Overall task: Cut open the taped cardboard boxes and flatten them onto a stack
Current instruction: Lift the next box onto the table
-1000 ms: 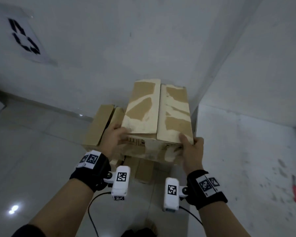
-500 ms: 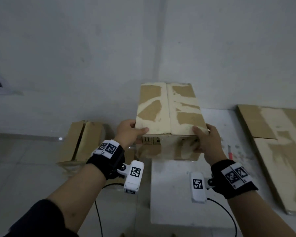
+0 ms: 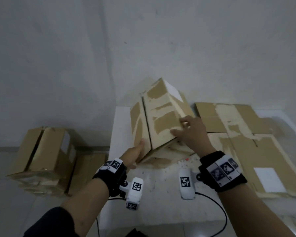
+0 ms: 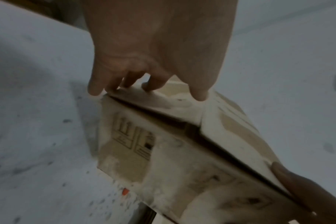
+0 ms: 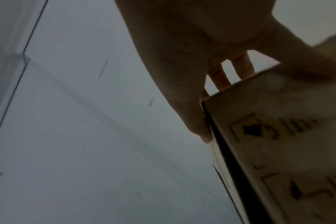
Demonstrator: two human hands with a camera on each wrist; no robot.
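The cardboard box (image 3: 158, 120) sits tilted at mid-frame over the white desk (image 3: 154, 190), our left hand (image 3: 135, 153) gripping its lower corner, right hand (image 3: 190, 132) clasping its right edge, probably to turn its seam upward for cutting.

Head view steeply down over both wrist cameras, each close along its fingers (image 4: 153, 84), sharing the tilted box (image 3: 161, 117).

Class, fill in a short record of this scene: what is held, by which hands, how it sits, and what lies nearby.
Held item: tape-patched brown cardboard box, tilted
Left hand: grips box's near left corner
Right hand: grips box's right edge
Surface below: white speckled table
Right of box: flattened brown cardboard sheets
Left, on floor: unflattened brown cardboard boxes
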